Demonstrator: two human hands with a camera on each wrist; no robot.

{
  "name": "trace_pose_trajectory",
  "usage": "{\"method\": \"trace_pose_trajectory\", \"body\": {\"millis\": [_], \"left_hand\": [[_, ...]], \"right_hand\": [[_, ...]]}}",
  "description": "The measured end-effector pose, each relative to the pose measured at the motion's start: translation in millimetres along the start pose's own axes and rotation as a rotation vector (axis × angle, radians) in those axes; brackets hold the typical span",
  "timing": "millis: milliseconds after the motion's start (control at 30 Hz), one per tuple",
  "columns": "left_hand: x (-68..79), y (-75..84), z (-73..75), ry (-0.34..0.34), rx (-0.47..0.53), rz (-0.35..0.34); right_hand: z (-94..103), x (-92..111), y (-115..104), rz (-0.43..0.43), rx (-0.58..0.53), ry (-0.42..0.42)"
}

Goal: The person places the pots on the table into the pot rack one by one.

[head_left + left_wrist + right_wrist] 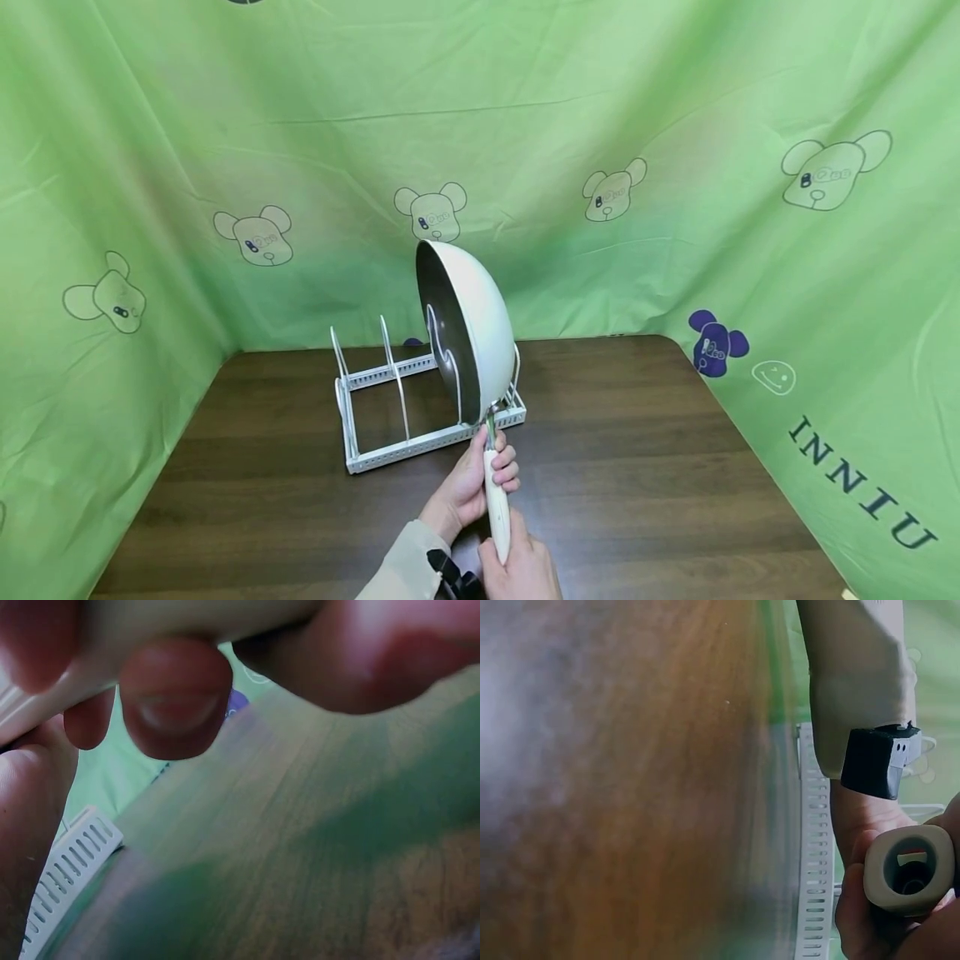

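Note:
A wok (483, 325), white outside and dark inside, stands on its edge in the right part of a white wire dish rack (397, 453), its inside facing left. The pale handle (497, 504) points down toward the person. My left hand (467, 485) grips the handle near its metal neck, fingers curled round it. Lower down, my right hand (523, 568) holds the handle's end. The right wrist view shows the hollow handle butt (875, 889) end-on, with fingers on both sides of it. Close up in the left wrist view, fingertips (176, 705) wrap the handle.
The rack's left part has upright wire dividers (393, 367). It stands on a dark wooden table (645, 467), whose far edge meets a green cloth (525, 100) printed with bear heads. A black camera (453, 575) is strapped on the left wrist.

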State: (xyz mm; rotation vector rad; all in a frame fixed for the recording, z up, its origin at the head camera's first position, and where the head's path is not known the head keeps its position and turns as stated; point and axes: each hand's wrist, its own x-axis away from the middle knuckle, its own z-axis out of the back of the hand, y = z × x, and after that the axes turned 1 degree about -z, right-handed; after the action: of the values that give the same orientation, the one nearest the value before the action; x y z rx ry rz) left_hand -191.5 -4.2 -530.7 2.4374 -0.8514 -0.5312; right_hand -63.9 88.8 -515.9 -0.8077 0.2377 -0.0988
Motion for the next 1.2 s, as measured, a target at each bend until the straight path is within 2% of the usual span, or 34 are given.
{"method": "trace_pose_trajectory", "body": {"millis": [267, 567, 867, 1067, 1200], "left_hand": [[3.7, -5.2, 0.7, -0.024, -0.017, 0.011], [5.4, -6.7, 2.3, -0.012, -0.04, 0.005], [7.0, -8.8, 7.0, 0.051, -0.041, 0.008], [6.6, -10.0, 10.6, 0.084, -0.044, 0.013], [5.0, -10.6, 12.5, 0.115, -0.033, 0.006]], "right_hand": [[1.0, 0.2, 2.1, -0.032, 0.009, -0.046], [2.0, -4.3, 3.3, -0.004, 0.043, -0.082], [1.8, -13.6, 7.4, 0.08, 0.078, -0.185], [2.8, -20.7, 8.5, 0.052, 0.064, -0.286], [2.6, -23.6, 8.6, 0.061, 0.067, -0.284]]}}
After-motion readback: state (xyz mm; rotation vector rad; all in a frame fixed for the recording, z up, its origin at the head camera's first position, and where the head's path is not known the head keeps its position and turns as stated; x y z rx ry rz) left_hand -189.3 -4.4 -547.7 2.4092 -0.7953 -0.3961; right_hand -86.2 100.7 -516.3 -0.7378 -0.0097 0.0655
